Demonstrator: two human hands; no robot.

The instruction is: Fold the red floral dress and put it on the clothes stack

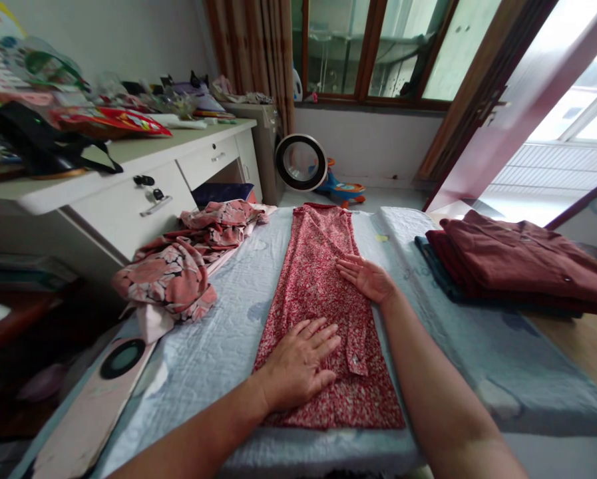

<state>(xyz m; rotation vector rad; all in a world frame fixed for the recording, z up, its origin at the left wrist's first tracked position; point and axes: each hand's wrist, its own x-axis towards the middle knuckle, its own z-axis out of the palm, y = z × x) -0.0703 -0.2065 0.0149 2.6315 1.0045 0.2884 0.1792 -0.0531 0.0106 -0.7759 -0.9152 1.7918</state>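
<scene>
There it lay on the pale-blue quilted cover, the long, folded red-and-white speckled fabric garment, stretching lengthwise away from the person, open left hand flat on its near half, open right hand farther up, at its right edge.

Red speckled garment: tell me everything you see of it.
The red-and-white speckled cloth garment lies folded, long and flat, on the light blue cover, its near end looking wider. A buttoned, cuff-like strip lies on top. The left hand rests palm down on it; the right hand seems to touch its right side.
</scene>
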